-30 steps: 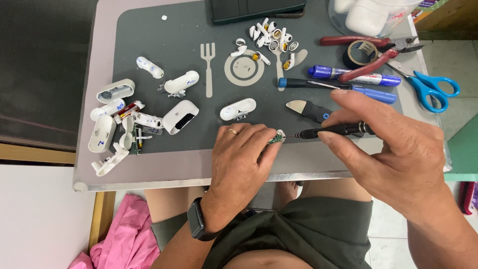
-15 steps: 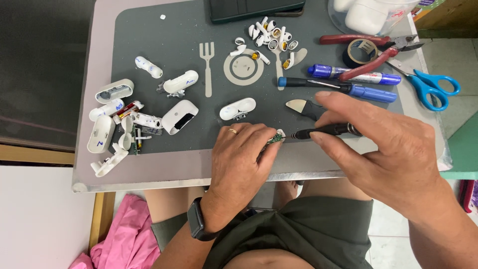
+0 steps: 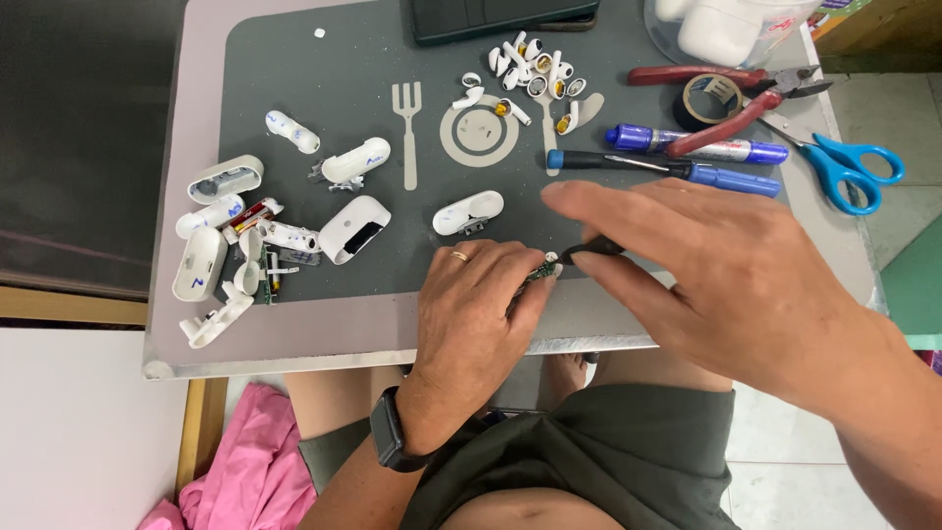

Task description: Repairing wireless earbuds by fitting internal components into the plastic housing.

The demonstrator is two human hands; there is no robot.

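My left hand (image 3: 471, 319), with a ring and a dark wristwatch, rests on the near edge of the grey mat (image 3: 294, 79) and pinches a small green circuit board (image 3: 541, 268) between its fingertips. My right hand (image 3: 726, 270) holds a thin black tool (image 3: 589, 248) whose tip touches the board. A white case half (image 3: 468, 212) lies just beyond my left hand.
Several opened white earbud cases and parts (image 3: 231, 240) lie at the left. Small white earbud pieces (image 3: 530, 79) sit at the top centre. Blue markers (image 3: 706, 149), red pliers (image 3: 726, 93), tape roll (image 3: 708, 96) and blue scissors (image 3: 844, 167) are at the right. A dark tablet (image 3: 491, 15) lies at the back.
My right hand has slid left and nearer, bringing the black tool's tip onto the circuit board and covering the black knife on the mat. My left hand stays put.
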